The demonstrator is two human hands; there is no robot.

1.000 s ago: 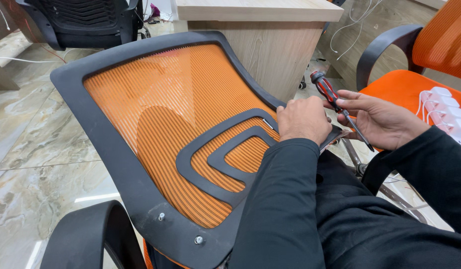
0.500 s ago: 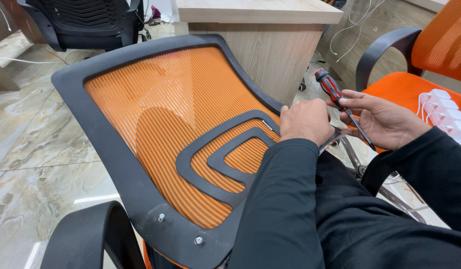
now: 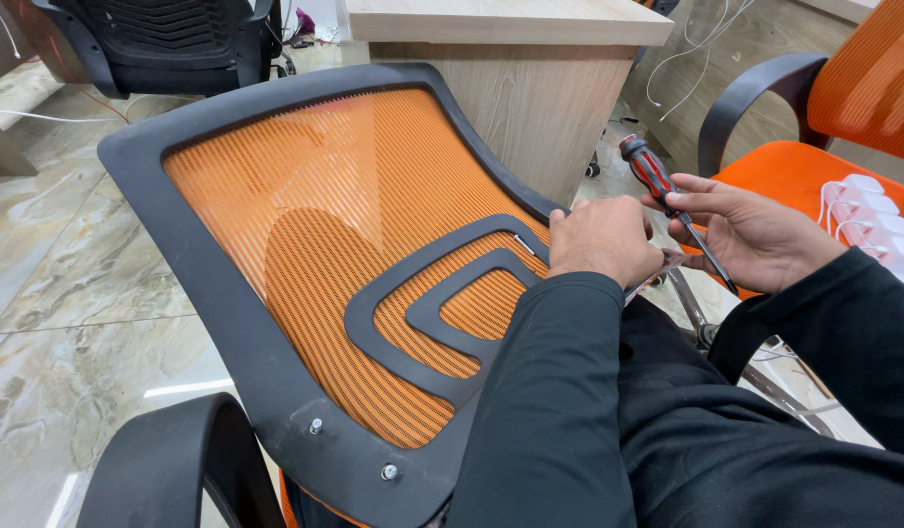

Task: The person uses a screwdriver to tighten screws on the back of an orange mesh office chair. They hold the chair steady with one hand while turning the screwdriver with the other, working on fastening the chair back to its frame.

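Note:
An orange mesh chair back [image 3: 305, 215] with a black frame and a black curved lumbar piece [image 3: 423, 313] lies tilted in front of me. My left hand [image 3: 603, 240] is closed on the frame's right edge, pinching a small metal part against the lumbar piece. My right hand [image 3: 755, 235] holds a screwdriver [image 3: 667, 196] with a red and black handle, its tip pointing down to the right. Both arms are in black sleeves. Two screws [image 3: 349, 450] sit in the lower frame.
A black armrest [image 3: 169, 469] curves at the bottom left. A wooden desk [image 3: 530, 59] stands behind the chair back. At the right is another orange chair [image 3: 814, 156] with white power strips [image 3: 877, 220] on its seat. A black chair [image 3: 169, 39] stands at the far left on the marble floor.
My view has shifted slightly; the screwdriver handle has tilted a little nearer the left hand. My left hand stays on the frame edge.

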